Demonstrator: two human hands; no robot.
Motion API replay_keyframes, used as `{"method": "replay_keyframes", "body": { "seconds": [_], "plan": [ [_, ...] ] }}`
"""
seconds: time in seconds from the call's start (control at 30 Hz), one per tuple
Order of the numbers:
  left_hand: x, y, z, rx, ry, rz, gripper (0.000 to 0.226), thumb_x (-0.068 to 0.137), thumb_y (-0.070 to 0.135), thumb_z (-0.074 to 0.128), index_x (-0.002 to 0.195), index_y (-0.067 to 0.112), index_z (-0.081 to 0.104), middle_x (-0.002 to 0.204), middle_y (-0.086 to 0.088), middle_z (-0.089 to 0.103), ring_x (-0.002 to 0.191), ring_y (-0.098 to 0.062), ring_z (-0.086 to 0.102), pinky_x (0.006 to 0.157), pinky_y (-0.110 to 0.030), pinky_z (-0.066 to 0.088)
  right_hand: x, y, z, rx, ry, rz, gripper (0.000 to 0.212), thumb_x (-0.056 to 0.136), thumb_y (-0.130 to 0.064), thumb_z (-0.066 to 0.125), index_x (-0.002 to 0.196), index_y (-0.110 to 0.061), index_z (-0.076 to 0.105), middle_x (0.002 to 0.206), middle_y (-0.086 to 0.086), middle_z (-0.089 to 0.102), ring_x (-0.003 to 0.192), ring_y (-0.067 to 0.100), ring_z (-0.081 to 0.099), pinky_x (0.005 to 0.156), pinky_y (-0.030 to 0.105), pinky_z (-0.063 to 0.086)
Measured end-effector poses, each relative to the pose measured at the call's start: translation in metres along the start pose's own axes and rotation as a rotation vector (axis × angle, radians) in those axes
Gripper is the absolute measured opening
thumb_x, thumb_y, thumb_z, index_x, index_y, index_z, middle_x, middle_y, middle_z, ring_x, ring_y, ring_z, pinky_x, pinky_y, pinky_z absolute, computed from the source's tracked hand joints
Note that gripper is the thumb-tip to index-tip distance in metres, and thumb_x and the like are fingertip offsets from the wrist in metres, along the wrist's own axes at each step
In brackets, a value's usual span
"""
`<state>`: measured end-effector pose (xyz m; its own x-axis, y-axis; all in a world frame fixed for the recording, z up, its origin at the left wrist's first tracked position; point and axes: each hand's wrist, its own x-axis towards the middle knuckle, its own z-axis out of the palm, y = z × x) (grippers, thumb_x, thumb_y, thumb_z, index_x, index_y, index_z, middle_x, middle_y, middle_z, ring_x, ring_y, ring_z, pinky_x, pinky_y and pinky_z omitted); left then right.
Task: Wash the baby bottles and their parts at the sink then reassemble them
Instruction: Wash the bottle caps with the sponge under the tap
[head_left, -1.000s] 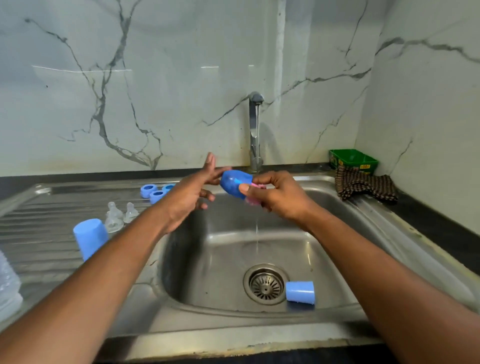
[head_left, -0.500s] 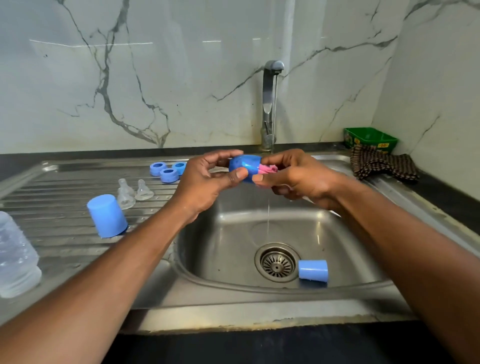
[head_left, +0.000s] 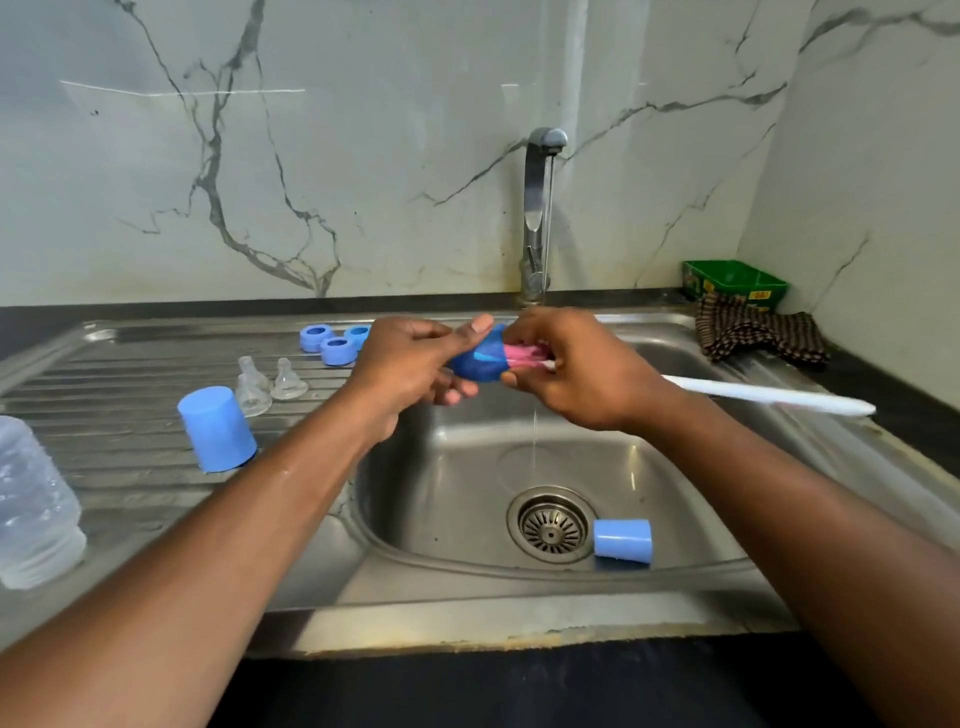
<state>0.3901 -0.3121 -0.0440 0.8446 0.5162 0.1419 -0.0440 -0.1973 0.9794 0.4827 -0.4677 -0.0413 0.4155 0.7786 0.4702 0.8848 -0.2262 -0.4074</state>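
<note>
Water runs thin from the tap (head_left: 540, 208) over the sink (head_left: 519, 467). 1 blue cap (head_left: 480, 361) is held in the curled fingers of the left hand (head_left: 410, 364). 1 pink brush (head_left: 524, 356) is gripped by the right hand (head_left: 576, 364) and pushed into the cap

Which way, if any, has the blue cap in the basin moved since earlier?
No. The blue cap lies just right of the drain, as before; the camera shifted.
</note>
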Motion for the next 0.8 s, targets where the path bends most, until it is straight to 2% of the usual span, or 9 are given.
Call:
{"method": "replay_keyframes", "body": {
  "seconds": [0.17, 0.27, 0.33, 0.43, 0.5, 0.57, 0.67, 0.73, 0.8],
  "plan": [
    [0.002, 0.003, 0.013, -0.252, 0.083, 0.212, 0.022, 0.079, 0.017, 0.079, 0.095, 0.008, 0.067, 0.085, -0.002, 0.068, 0.064, -0.012, 0.068, 0.058, -0.026, 0.059, 0.006, -0.001, -0.018, 0.336, 0.006, 0.051, 0.005, 0.084, 0.0, 0.074, 0.087, 0.0, 0.069, 0.066, -0.001, 0.053, 0.055, 0.003, 0.043, 0.056, 0.018, 0.038],
    [0.004, -0.007, 0.016, -0.161, 0.082, 0.44, 0.03, 0.076, 0.016, 0.082, 0.099, 0.013, 0.062, 0.098, 0.001, 0.065, 0.083, -0.014, 0.07, 0.069, -0.031, 0.061, 0.002, 0.003, -0.024, 0.746, -0.118, 0.199, 0.01, 0.084, -0.003, 0.071, 0.094, -0.002, 0.068, 0.067, 0.01, 0.046, 0.043, 0.006, 0.031, 0.038, 0.016, 0.024],
    [0.008, -0.015, 0.014, -0.015, 0.058, 0.641, 0.037, 0.077, 0.015, 0.083, 0.105, 0.015, 0.059, 0.108, 0.0, 0.065, 0.094, -0.015, 0.07, 0.077, -0.029, 0.058, 0.0, 0.011, -0.023, 1.022, -0.174, 0.307, 0.023, 0.081, -0.014, 0.068, 0.102, -0.004, 0.064, 0.074, 0.009, 0.052, 0.044, 0.004, 0.026, 0.037, 0.013, 0.016],
    [0.014, -0.027, 0.017, 0.151, 0.029, 0.799, 0.04, 0.081, 0.013, 0.079, 0.114, 0.011, 0.057, 0.119, -0.005, 0.062, 0.107, -0.02, 0.066, 0.084, -0.033, 0.058, 0.0, 0.023, -0.014, 1.069, -0.141, 0.363, 0.017, 0.087, -0.019, 0.062, 0.097, -0.005, 0.061, 0.075, 0.004, 0.053, 0.044, 0.003, 0.026, 0.037, 0.012, 0.016],
    [0.014, -0.027, 0.018, 0.071, -0.009, 0.688, 0.041, 0.082, 0.013, 0.08, 0.116, 0.012, 0.057, 0.117, 0.001, 0.064, 0.107, -0.012, 0.066, 0.087, -0.029, 0.056, 0.002, 0.027, -0.01, 0.908, -0.086, 0.349, 0.01, 0.095, -0.014, 0.06, 0.093, -0.005, 0.06, 0.069, 0.004, 0.048, 0.043, 0.003, 0.028, 0.037, 0.013, 0.019],
    [0.014, -0.023, 0.017, -0.017, 0.069, 0.457, 0.037, 0.084, 0.029, 0.078, 0.115, 0.02, 0.059, 0.106, 0.009, 0.067, 0.1, -0.009, 0.067, 0.086, -0.029, 0.055, 0.004, 0.027, -0.006, 0.637, -0.022, 0.281, 0.013, 0.098, -0.01, 0.059, 0.086, -0.005, 0.062, 0.062, 0.0, 0.049, 0.042, 0.002, 0.033, 0.04, 0.014, 0.027],
    [0.012, -0.016, 0.007, 0.018, 0.069, 0.028, 0.042, 0.083, 0.058, 0.067, 0.101, 0.019, 0.067, 0.089, 0.002, 0.073, 0.076, -0.022, 0.072, 0.065, -0.033, 0.059, 0.002, 0.022, 0.005, 0.337, -0.059, 0.169, 0.009, 0.095, -0.01, 0.065, 0.09, -0.003, 0.068, 0.066, -0.002, 0.052, 0.051, 0.0, 0.04, 0.053, 0.016, 0.035],
    [0.012, -0.014, 0.003, 0.009, -0.025, -0.054, 0.039, 0.075, 0.05, 0.075, 0.091, 0.014, 0.07, 0.09, -0.011, 0.075, 0.072, -0.025, 0.073, 0.059, -0.03, 0.058, 0.001, 0.018, 0.011, 0.336, -0.107, 0.165, 0.005, 0.094, -0.01, 0.066, 0.093, -0.007, 0.07, 0.065, -0.005, 0.053, 0.054, 0.001, 0.042, 0.055, 0.017, 0.037],
    [0.01, -0.013, 0.002, -0.124, -0.067, -0.007, 0.027, 0.073, 0.034, 0.078, 0.089, 0.013, 0.072, 0.092, -0.011, 0.075, 0.078, -0.023, 0.073, 0.061, -0.029, 0.06, 0.0, 0.012, 0.01, 0.482, -0.108, 0.214, 0.008, 0.094, -0.007, 0.064, 0.089, -0.011, 0.068, 0.062, -0.002, 0.049, 0.048, 0.003, 0.038, 0.048, 0.015, 0.034]
  ]
}}
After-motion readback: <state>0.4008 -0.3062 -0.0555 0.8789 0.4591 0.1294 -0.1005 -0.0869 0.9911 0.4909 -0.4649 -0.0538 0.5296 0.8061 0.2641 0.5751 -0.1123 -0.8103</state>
